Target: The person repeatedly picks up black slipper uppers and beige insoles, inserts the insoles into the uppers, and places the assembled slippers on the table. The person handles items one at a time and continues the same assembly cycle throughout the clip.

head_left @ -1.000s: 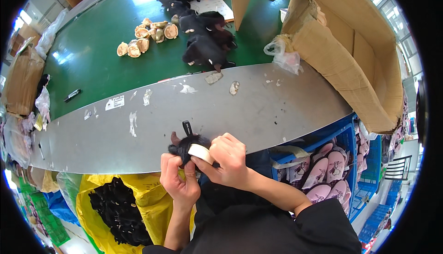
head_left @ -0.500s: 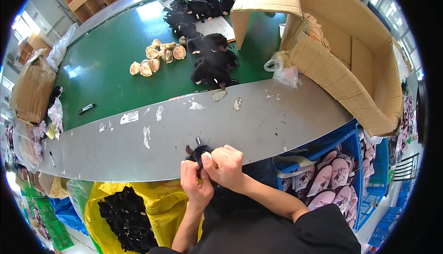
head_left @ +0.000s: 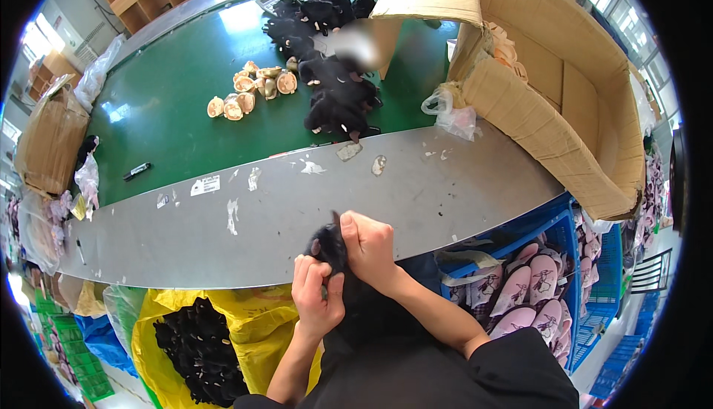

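Left hand (head_left: 318,294): pinched on the lower end of the black plush piece (head_left: 327,244)
Right hand (head_left: 369,249): clamped at its right side, fingertips hidden
Plush between the hands: right above the near edge of the grey surface (head_left: 171,242)
Tug risk: pull too hard and a seam could give; a slack pinch could drop it
Farther out: black plush pile (head_left: 338,101), round tan pieces (head_left: 287,82)

Both hands (head_left: 318,295) (head_left: 369,250) are curled, close together.
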`<state>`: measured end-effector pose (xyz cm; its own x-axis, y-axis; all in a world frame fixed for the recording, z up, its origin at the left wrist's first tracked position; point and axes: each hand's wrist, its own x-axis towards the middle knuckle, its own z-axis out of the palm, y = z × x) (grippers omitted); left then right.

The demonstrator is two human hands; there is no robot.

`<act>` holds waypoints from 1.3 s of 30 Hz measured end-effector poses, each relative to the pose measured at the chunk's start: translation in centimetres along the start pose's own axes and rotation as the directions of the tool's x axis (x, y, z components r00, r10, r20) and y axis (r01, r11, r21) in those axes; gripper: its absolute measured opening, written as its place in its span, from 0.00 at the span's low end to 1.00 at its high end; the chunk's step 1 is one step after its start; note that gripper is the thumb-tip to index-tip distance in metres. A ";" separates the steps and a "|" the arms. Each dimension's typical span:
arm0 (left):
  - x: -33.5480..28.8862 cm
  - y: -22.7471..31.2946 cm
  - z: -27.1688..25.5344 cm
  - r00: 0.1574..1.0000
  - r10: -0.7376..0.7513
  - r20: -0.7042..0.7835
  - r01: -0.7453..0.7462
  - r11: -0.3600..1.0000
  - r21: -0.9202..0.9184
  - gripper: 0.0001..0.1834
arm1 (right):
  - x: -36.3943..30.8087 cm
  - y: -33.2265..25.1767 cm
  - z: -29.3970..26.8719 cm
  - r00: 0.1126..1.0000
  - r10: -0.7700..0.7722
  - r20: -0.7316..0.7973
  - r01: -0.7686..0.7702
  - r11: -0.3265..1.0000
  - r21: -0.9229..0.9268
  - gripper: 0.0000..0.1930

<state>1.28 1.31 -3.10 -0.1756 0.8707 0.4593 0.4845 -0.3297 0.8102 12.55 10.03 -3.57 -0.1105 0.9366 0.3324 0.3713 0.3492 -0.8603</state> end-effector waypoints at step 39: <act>-26.6 -17.6 -20.5 0.383 -0.876 -0.294 0.772 0.129 0.623 0.31 | 28.8 10.3 10.0 0.929 -0.278 0.244 0.361 0.823 -0.438 0.13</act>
<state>-20.12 -23.52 -22.12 -0.7432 0.5154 -0.4267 0.4608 0.8566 0.2320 3.99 40.88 -6.75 -0.4311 0.7801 0.4535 0.6692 0.6136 -0.4192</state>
